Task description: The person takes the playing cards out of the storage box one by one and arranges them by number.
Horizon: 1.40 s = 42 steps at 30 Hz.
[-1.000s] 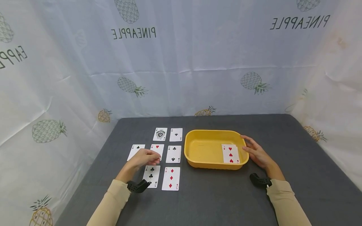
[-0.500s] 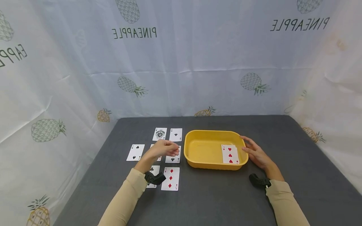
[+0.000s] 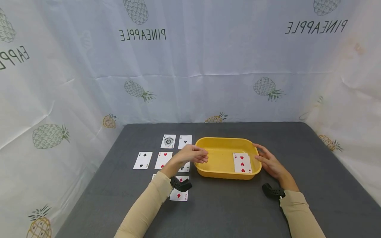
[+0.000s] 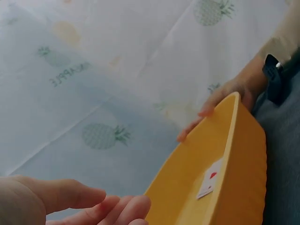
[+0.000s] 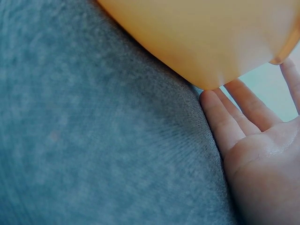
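Note:
My left hand (image 3: 194, 154) hovers at the left rim of the yellow tub (image 3: 226, 140), fingers loosely extended toward it, and I see nothing in it. In the left wrist view its fingertips (image 4: 93, 206) show bare before the tub (image 4: 243, 154). My right hand (image 3: 269, 160) lies flat against the tub's right outer wall, its fingers straight (image 5: 234, 117) beside the tub (image 5: 201, 37). A hearts card (image 3: 242, 162) lies face up inside the tub at the right, and it also shows in the left wrist view (image 4: 208, 183). Several playing cards lie face up left of the tub.
On the grey table (image 3: 238, 208) lie the ace of spades (image 3: 168, 141), a clubs card (image 3: 185, 141), a spades card (image 3: 143, 160), a hearts card (image 3: 163, 160) and a diamonds card (image 3: 178, 195), which my left forearm partly covers. Pineapple-print sheets enclose the table.
My left hand has travelled right from above the hearts card in the middle row to the tub's left rim, leaving that card on the table. The right hand stayed put.

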Each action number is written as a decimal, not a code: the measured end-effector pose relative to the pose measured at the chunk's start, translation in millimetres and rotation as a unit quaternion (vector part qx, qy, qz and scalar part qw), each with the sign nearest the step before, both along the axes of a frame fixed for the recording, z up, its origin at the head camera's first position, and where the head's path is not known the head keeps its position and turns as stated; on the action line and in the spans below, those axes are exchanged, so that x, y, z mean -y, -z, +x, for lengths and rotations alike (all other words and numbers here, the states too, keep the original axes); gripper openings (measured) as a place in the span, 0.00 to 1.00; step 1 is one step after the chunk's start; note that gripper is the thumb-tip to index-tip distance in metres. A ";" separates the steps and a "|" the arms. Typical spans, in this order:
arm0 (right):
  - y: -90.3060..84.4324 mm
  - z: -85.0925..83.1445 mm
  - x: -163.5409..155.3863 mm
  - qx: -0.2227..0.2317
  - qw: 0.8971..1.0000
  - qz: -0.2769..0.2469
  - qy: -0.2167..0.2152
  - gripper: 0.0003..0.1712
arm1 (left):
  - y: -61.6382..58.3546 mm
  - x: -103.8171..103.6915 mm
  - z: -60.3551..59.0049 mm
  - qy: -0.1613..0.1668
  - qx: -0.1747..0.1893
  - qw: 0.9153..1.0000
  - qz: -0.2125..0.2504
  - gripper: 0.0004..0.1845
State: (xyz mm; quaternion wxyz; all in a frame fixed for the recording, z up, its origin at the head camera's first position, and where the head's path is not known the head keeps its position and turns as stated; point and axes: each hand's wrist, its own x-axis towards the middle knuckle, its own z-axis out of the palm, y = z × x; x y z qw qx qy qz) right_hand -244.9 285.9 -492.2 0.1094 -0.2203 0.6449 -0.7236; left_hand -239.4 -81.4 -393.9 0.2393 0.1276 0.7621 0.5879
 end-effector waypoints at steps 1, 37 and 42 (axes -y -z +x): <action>0.2 0.2 -0.1 0.000 1.000 -0.001 0.001 0.28 | 0.1 -4.9 0.1 0.002 0.003 1.000 -0.001 0.21; -0.2 -0.4 0.8 0.001 1.000 -0.004 -0.004 0.28 | 38.4 -117.9 -11.9 -0.118 0.114 0.986 -0.041 0.09; 0.1 -1.0 0.2 -0.002 1.000 -0.003 -0.005 0.28 | 39.1 -123.1 -10.1 -0.144 0.131 0.980 -0.036 0.09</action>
